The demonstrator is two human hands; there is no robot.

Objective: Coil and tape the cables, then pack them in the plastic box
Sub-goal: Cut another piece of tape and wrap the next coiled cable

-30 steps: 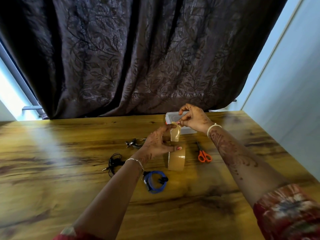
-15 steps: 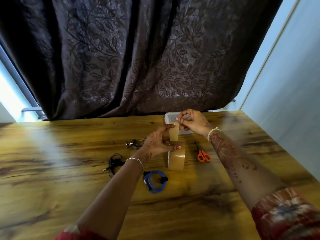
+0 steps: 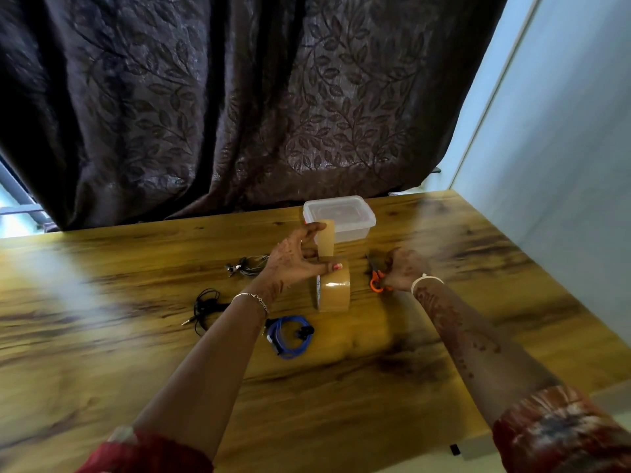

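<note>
- Your left hand (image 3: 293,259): thumb and fingers pinch the tape roll (image 3: 334,291); its loose strip (image 3: 326,238) stands upright against the fingertips.
- Your right hand (image 3: 404,269): curled over the scissors (image 3: 375,283); blur hides whether the fingers grip.
- The plastic box (image 3: 341,216): just beyond your left fingertips.
- The blue cable (image 3: 290,336): coiled, behind those fingers, beside the wrist.

No readable text, label, brand, number or sign anywhere.
</note>
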